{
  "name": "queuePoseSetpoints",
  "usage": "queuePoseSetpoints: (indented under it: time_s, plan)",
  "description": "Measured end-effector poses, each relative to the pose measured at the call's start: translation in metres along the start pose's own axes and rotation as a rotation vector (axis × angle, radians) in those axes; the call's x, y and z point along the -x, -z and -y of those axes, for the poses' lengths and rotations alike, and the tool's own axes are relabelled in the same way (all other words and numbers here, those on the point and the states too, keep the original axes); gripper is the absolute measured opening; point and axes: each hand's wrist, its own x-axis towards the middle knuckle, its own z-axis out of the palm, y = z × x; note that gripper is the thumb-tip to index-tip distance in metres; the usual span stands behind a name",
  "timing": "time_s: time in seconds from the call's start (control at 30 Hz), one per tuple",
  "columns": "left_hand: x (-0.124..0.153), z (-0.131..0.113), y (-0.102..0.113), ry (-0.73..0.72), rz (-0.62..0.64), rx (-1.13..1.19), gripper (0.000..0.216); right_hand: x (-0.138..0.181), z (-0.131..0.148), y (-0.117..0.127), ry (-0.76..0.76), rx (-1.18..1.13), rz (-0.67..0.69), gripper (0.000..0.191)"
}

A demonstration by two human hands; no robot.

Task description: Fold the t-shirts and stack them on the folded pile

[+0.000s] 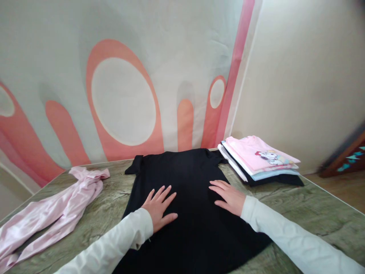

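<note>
A black short-sleeved T-shirt [188, 213] is spread out on the wood-grain table, its sleeves toward the wall and its near end cut off by the bottom of the view. My left hand [160, 208] rests over the left half of the shirt, fingers spread and palm down. On the right side of the shirt is my right hand [228, 197], also palm down with its fingers apart. Neither hand grips the cloth. White long sleeves cover both my forearms.
At the back right, a stack of folded clothes [256, 154] has a pink printed garment on top, close to the shirt's right sleeve. A crumpled pink garment [65, 201] lies along the left of the table [316, 213]. A patterned wall [171, 57] rises behind.
</note>
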Motion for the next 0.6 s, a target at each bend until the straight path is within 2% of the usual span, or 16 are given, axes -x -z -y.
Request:
queuePoseSetpoints:
  time_s: [0.1,0.2,0.3,0.43,0.6]
  plan:
    - [-0.010,0.008,-0.014,0.088,-0.014,-0.024,0.064,0.012,-0.010,-0.019,-0.006,0.088,0.037,0.053]
    - [0.001,0.016,-0.024,0.158,-0.031,-0.024,0.063,0.031,-0.016,-0.026,-0.012,0.133,0.063,0.055]
    - [0.015,0.019,-0.025,0.173,-0.016,-0.020,0.062,0.044,-0.017,-0.026,-0.034,0.160,0.069,0.057]
    - [0.031,0.009,-0.023,0.208,0.003,-0.038,0.064,0.056,-0.013,-0.022,-0.082,0.154,0.078,0.060]
    - [0.055,-0.009,-0.025,0.273,0.015,-0.053,0.068,0.074,-0.007,-0.010,-0.136,0.107,0.194,0.070]
